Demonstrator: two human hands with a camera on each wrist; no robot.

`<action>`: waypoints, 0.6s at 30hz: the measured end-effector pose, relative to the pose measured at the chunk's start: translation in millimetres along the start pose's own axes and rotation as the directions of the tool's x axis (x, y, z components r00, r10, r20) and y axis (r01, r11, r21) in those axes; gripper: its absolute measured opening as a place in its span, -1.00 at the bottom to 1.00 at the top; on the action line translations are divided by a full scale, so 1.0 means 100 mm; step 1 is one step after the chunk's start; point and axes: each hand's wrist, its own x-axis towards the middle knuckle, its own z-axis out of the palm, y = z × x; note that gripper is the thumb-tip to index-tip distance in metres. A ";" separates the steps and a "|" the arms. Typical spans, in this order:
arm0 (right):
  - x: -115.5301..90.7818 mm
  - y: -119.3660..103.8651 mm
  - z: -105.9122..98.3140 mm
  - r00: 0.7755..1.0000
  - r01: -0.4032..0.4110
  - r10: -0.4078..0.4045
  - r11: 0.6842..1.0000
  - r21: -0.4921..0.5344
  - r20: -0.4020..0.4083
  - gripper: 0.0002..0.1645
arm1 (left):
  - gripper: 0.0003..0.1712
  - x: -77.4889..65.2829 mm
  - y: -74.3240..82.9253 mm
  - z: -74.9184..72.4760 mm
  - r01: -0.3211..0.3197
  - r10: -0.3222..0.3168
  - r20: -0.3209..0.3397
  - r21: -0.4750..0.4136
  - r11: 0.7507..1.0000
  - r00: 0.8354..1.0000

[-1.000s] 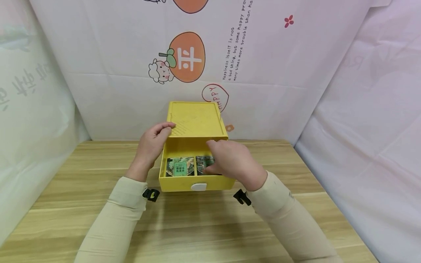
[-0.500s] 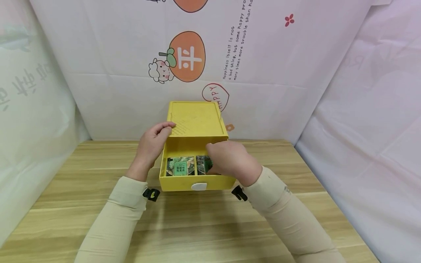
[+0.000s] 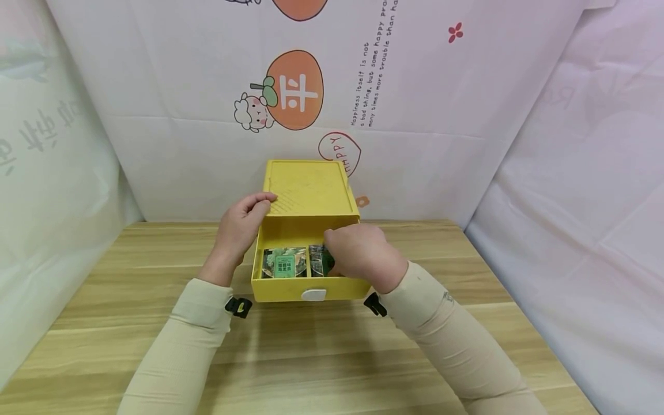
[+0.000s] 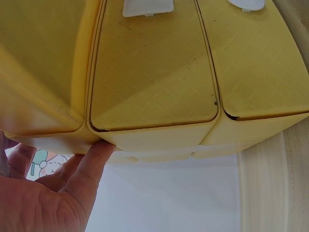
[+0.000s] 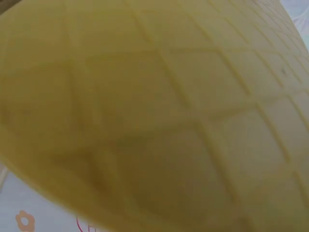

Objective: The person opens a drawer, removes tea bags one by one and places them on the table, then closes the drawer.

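A yellow drawer unit (image 3: 311,184) stands on the table with its top drawer (image 3: 280,290) pulled out. My left hand (image 3: 241,227) grips the unit at its front left corner, fingertips on the top; the left wrist view shows the fingers (image 4: 84,179) at the edge beside the drawer fronts. Inside the drawer, a divider separates a green tea packet (image 3: 284,264) on the left from a darker green tea packet (image 3: 319,262) on the right. My right hand (image 3: 365,253) reaches into the right compartment, fingers curled at the darker packet and covering most of it.
The drawer has a white pull tab (image 3: 313,295). Closed drawer fronts (image 4: 154,72) below show in the left wrist view. Printed white cloth (image 3: 415,144) hangs behind the wooden table (image 3: 311,357) and on both sides. A yellow drawer wall (image 5: 159,106) fills the right wrist view.
My right hand has drawn its thumb and fingers closer together at the darker packet and shifted slightly, its wrist moving left. My left hand, the unit and the drawer have stayed in place.
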 end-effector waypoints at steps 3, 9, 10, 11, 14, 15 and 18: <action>0.00 -0.01 -0.01 1.000 -0.009 0.009 1.000 0.008 0.008 -0.40 | -0.52 0.00 0.00 0.00 0.000 0.000 0.001 -0.001 1.000 1.000; 0.00 -0.01 0.00 1.000 -0.027 0.027 0.999 0.022 0.005 -0.33 | -0.51 0.00 0.00 0.00 0.002 -0.002 0.002 -0.001 1.000 1.000; 0.00 -0.01 0.00 1.000 -0.028 0.028 0.999 0.025 0.000 -0.33 | -0.51 0.00 0.00 0.00 0.001 -0.001 0.002 -0.002 1.000 1.000; 0.00 -0.01 0.00 1.000 -0.028 0.029 0.999 0.026 -0.004 -0.32 | -0.51 -0.01 0.00 0.00 0.001 -0.001 0.003 -0.004 1.000 1.000; -0.01 -0.01 0.00 1.000 -0.026 0.026 0.999 0.026 -0.007 -0.32 | -0.51 -0.01 0.00 0.00 0.001 -0.001 0.006 -0.007 1.000 1.000; -0.01 -0.01 0.00 1.000 -0.025 0.025 0.999 0.025 -0.008 -0.32 | -0.51 -0.01 0.00 0.00 0.002 -0.002 0.007 -0.007 1.000 1.000; -0.01 -0.01 0.00 1.000 -0.026 0.026 0.999 0.021 -0.006 -0.33 | -0.51 -0.01 0.00 0.00 0.007 -0.007 0.007 -0.008 1.000 1.000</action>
